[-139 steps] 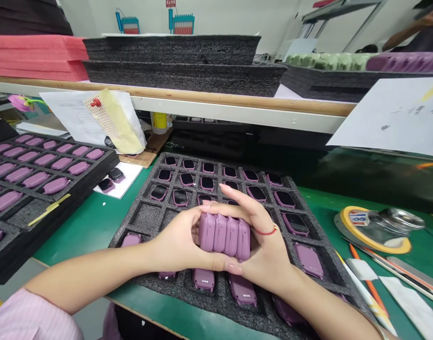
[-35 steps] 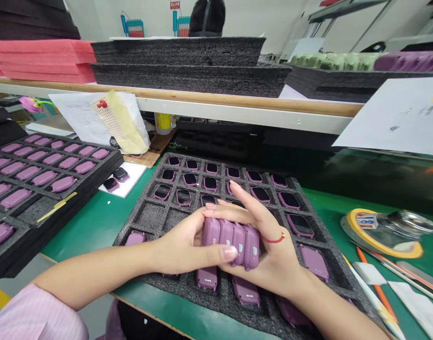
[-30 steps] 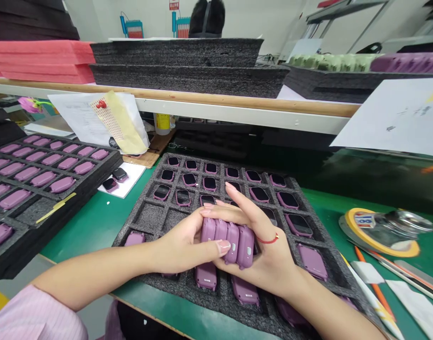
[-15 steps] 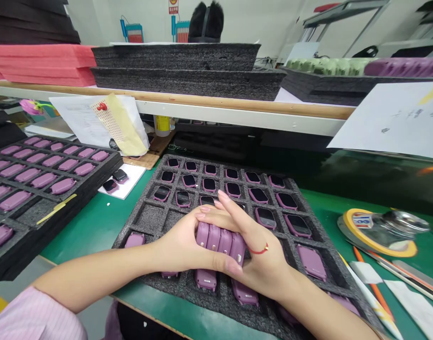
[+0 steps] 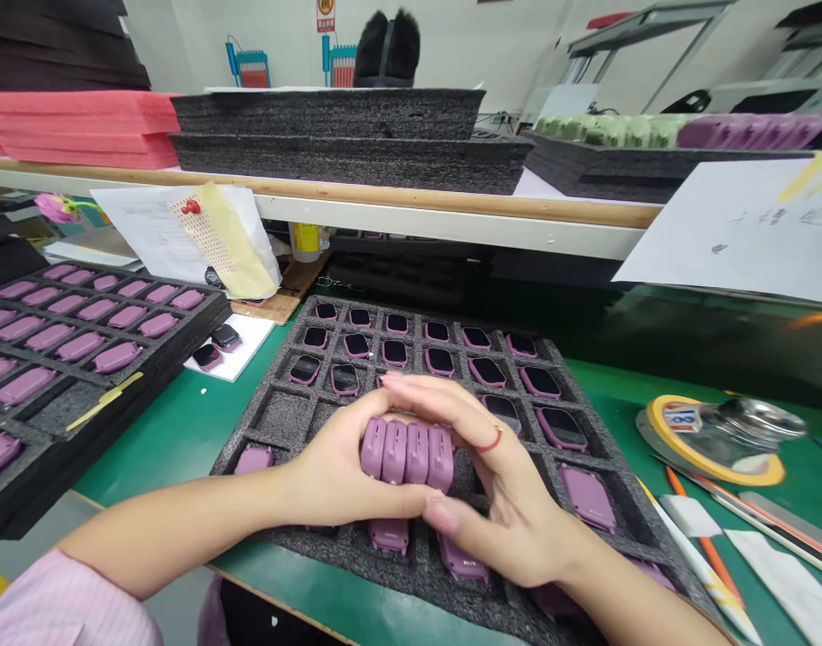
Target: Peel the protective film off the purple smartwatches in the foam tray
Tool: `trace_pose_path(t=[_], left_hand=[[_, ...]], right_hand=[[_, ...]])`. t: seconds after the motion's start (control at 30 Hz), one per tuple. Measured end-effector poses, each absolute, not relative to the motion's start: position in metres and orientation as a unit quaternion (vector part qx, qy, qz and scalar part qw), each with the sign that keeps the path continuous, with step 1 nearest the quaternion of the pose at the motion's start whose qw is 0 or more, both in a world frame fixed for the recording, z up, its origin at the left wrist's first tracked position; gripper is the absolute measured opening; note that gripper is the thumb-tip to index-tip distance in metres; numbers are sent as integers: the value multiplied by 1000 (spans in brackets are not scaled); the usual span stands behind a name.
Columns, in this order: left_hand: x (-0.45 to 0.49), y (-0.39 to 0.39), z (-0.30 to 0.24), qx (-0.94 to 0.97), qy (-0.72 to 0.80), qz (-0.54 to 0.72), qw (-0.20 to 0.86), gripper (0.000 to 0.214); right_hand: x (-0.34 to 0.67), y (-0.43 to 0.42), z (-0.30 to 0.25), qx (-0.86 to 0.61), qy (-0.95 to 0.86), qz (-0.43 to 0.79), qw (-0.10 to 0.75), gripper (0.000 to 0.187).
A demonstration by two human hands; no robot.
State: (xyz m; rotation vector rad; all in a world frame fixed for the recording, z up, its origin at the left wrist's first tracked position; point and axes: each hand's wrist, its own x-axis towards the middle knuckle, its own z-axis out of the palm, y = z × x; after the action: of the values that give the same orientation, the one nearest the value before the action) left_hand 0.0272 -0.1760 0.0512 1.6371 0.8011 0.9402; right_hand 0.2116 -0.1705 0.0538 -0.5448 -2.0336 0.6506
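Note:
Several purple watch cases (image 5: 406,451) stand side by side in a row, held above the foam tray. My left hand (image 5: 334,462) is closed round the row from the left, its thumb stretched along the near side. From the right, my right hand (image 5: 515,489) curves round the same row. Its fingers arch over the far side, and its thumb tip meets my left thumb. A gap shows between the row's right end and my right palm. Beneath is the black foam tray (image 5: 283,413), with dark-screened watches (image 5: 439,361) in the far rows and face-down purple ones (image 5: 588,496) nearer.
Another foam tray (image 5: 115,395) of purple cases lies at left. Two loose watches (image 5: 226,336) rest on white paper beside it. At right are a yellow tape roll (image 5: 767,471), an orange stick (image 5: 721,565) and white strips. A shelf edge (image 5: 411,211) crosses behind, bearing foam stacks.
My right hand has turned and opened away from the row's right side, its fingers lowered over the far side. The watch cases have shifted slightly left and now face me more squarely.

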Motion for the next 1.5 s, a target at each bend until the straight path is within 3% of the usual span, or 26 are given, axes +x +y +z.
trace_pose_path(t=[0.07,0.33,0.57,0.77,1.0,1.33,1.5], left_hand=[[27,-176,50,686,345,398,502,55],[31,-177,51,692,344,401,492,52],[29,-178,52,689,338,389,509,66],[28,-178,50,700,314,407,496,61],[27,-175,47,741,201,448,459,56],[26,-174,44,781,200,466,364,58],[26,-173,44,788,204,472,337,57]], right_hand=[[209,-172,55,-245,-793,325,453,38],[194,-180,47,-301,-713,367,517,17],[197,-181,50,-292,-680,438,510,48],[202,-182,51,-278,-681,463,494,49],[206,-168,43,-318,-610,483,542,46],[208,-173,45,-337,-585,629,386,61],[209,-174,43,-317,-555,676,367,62]])
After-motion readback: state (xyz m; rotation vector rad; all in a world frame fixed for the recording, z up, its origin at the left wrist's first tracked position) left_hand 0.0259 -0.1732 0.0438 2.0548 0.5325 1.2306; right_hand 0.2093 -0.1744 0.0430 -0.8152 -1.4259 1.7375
